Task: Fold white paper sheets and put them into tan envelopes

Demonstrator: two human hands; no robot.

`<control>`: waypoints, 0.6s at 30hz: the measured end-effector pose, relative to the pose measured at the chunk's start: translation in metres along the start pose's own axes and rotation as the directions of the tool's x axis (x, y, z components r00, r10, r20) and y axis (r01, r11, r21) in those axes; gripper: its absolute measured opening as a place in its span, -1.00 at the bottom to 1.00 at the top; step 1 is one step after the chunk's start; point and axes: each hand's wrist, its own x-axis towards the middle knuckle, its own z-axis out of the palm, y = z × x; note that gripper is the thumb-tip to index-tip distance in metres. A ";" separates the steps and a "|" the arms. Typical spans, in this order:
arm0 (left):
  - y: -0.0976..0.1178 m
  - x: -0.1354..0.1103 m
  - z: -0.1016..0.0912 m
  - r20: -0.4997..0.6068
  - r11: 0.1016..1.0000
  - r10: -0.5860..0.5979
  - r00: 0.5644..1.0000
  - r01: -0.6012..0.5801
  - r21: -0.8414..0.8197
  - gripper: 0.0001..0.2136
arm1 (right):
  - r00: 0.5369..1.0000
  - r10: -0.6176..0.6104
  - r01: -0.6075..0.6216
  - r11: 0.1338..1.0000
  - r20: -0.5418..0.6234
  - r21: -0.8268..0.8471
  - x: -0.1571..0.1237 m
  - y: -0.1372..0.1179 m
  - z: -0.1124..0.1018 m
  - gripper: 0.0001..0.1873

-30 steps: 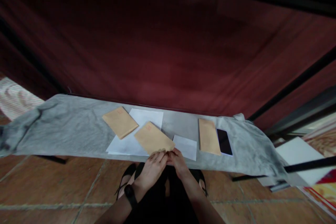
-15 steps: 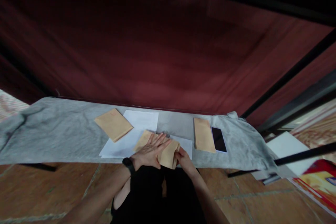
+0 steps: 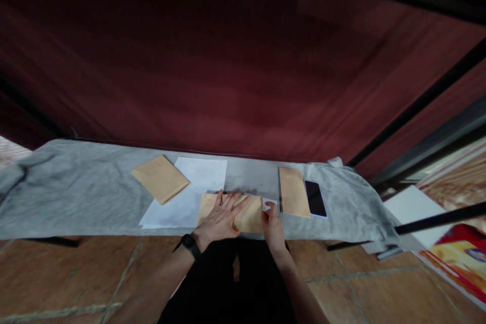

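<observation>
A tan envelope lies near the front edge of the grey cloth. My left hand rests flat on it with fingers spread, a black band on the wrist. My right hand sits at the envelope's right end, fingers curled on its edge over a small white paper. A larger white sheet lies just to the left, partly under the envelope.
A second tan envelope lies on the sheet's left corner. A third tan envelope and a black phone lie to the right. A dark red curtain hangs behind. White board and colourful print sit on the tiled floor at right.
The envelope has been turned from a slant to lie straight along the front edge. My left hand moved onto it and flattened. My right hand shifted to its right end.
</observation>
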 end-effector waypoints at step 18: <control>-0.002 0.002 0.010 0.014 0.991 -0.015 1.000 0.016 -0.131 0.10 | 0.999 0.052 -0.047 0.963 -0.013 0.265 0.002 0.010 -0.005 -0.75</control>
